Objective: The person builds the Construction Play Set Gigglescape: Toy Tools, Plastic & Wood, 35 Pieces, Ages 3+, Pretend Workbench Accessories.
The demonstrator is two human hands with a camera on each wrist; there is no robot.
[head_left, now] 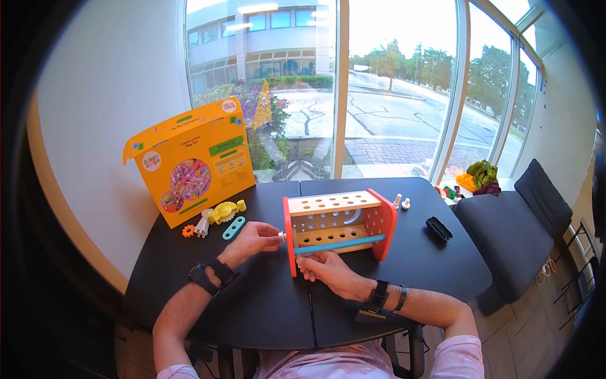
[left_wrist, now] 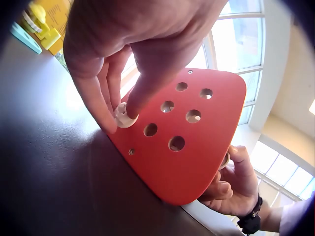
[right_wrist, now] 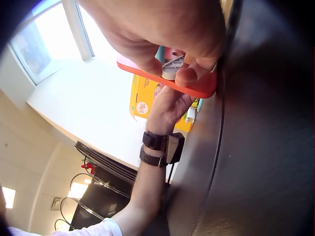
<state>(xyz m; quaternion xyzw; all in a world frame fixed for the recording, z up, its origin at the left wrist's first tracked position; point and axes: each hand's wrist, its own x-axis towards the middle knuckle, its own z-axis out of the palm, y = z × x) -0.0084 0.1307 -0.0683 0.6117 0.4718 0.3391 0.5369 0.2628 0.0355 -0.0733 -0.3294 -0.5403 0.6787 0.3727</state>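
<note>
A toy workbench (head_left: 333,201) with a white holed top and red side panels stands on the table. My left hand (head_left: 247,242) is at the outer face of its left red panel (left_wrist: 170,169), where thumb and fingers pinch a white plastic screw (left_wrist: 124,117) by its head. On the inner side of that panel, my right hand (head_left: 331,270) holds a grey ribbed plastic piece (right_wrist: 173,68) between thumb and fingers. Just above the right hand, a blue bar (head_left: 344,244) runs across the front. The screw's shaft is hidden.
Left on the black table (head_left: 189,271) lie a teal holed strip (head_left: 234,228), a yellow toy piece (head_left: 225,212) and an orange gear (head_left: 188,231), before a yellow box (head_left: 202,164). Right of the workbench are two small pegs (head_left: 406,204) and a black case (head_left: 439,228).
</note>
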